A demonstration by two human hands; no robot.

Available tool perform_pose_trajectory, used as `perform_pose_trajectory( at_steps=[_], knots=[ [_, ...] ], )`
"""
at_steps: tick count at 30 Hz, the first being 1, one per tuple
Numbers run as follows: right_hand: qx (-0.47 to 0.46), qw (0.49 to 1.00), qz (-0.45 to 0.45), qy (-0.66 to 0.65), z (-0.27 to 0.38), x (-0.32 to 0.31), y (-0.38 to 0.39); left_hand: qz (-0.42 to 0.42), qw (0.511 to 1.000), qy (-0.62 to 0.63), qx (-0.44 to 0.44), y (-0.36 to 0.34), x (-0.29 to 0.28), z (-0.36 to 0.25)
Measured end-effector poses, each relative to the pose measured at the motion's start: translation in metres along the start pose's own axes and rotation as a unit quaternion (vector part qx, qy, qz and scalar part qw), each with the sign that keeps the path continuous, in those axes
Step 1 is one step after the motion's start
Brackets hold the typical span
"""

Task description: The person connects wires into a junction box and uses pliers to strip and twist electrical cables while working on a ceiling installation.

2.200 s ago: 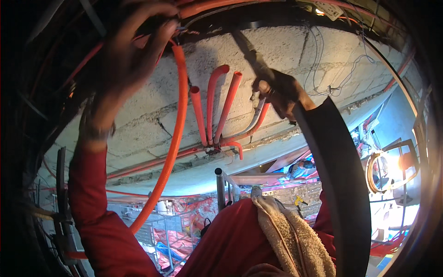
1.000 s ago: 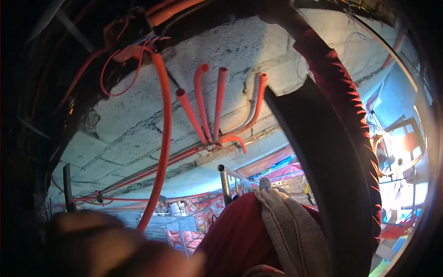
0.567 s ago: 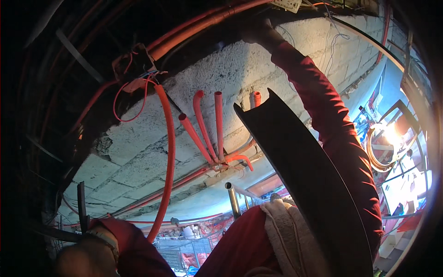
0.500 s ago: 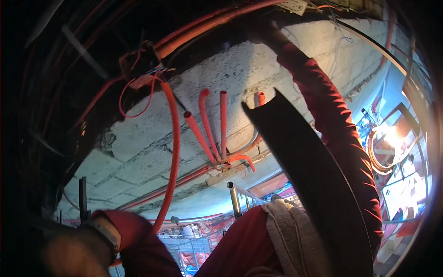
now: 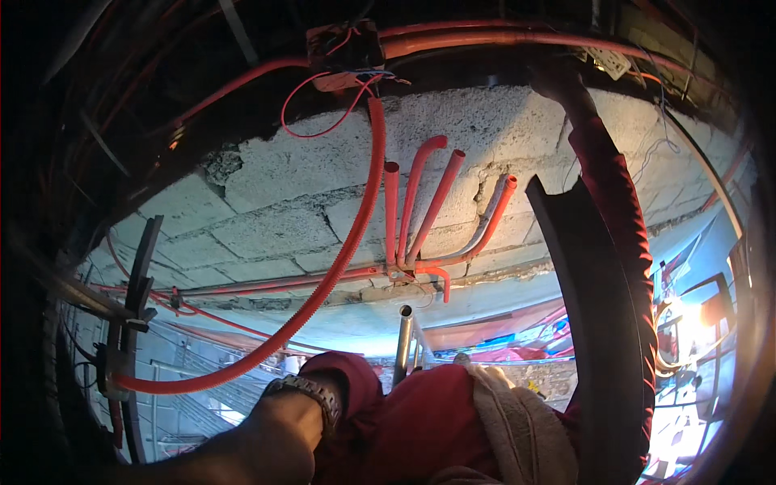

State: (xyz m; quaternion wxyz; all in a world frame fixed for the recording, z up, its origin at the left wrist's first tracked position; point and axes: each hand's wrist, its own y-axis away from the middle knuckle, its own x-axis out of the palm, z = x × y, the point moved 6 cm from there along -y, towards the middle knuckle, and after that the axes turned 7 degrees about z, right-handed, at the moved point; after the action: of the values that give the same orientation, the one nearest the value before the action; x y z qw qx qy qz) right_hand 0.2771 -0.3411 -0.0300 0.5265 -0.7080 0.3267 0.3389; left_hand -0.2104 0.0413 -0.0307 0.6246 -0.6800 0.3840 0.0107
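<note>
My right arm, in a dark red sleeve, reaches up along the right side. My right hand (image 5: 556, 85) is at the dark edge above the block wall, just under the orange conduits (image 5: 469, 38); shadow hides its fingers. In front of that arm rises a long black channel-shaped piece (image 5: 602, 323) with a notched upper end. What holds it up is out of sight. My left hand (image 5: 271, 440), with a metal-banded watch (image 5: 311, 394) at the wrist, is low in front of my body and points to the lower left. Its fingers are lost in the dark.
An open junction box (image 5: 343, 50) with loose wires hangs above; a corrugated orange conduit (image 5: 356, 234) loops down from it. Several orange pipe stubs (image 5: 436, 206) stand out along the block wall (image 5: 283, 210). A metal pole (image 5: 404, 339) rises centrally. A bright lamp (image 5: 699, 311) shines at right.
The view has swung, so the wall, box and conduits sit farther right. My left hand has come from the far lower left toward the middle. My right hand remains at the dark upper edge.
</note>
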Motion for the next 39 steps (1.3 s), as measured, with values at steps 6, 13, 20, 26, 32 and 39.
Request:
perform_pose_trajectory(
  at_steps=[6,13,20,26,32,39],
  knots=[
    [-0.041,0.998,-0.022,0.041,-0.043,0.021,-0.014,0.017,0.999,0.032,0.0,0.003,0.013,0.0],
    [-0.028,0.994,0.09,0.047,-0.041,0.044,-0.021,0.038,0.998,0.038,-0.01,0.002,0.025,0.011],
    [-0.016,0.998,0.048,0.03,-0.034,0.02,-0.005,0.042,0.997,0.064,-0.003,0.003,0.031,0.022],
    [0.056,0.995,0.073,0.023,-0.051,0.021,-0.007,0.041,0.995,0.088,0.004,0.002,0.032,0.037],
    [0.034,0.991,0.115,0.065,-0.034,0.018,-0.006,0.049,0.994,0.097,0.008,0.001,0.033,0.042],
    [0.035,0.992,0.117,0.015,-0.036,0.017,-0.006,0.06,0.992,0.103,0.026,-0.005,0.038,0.04]
  ],
)
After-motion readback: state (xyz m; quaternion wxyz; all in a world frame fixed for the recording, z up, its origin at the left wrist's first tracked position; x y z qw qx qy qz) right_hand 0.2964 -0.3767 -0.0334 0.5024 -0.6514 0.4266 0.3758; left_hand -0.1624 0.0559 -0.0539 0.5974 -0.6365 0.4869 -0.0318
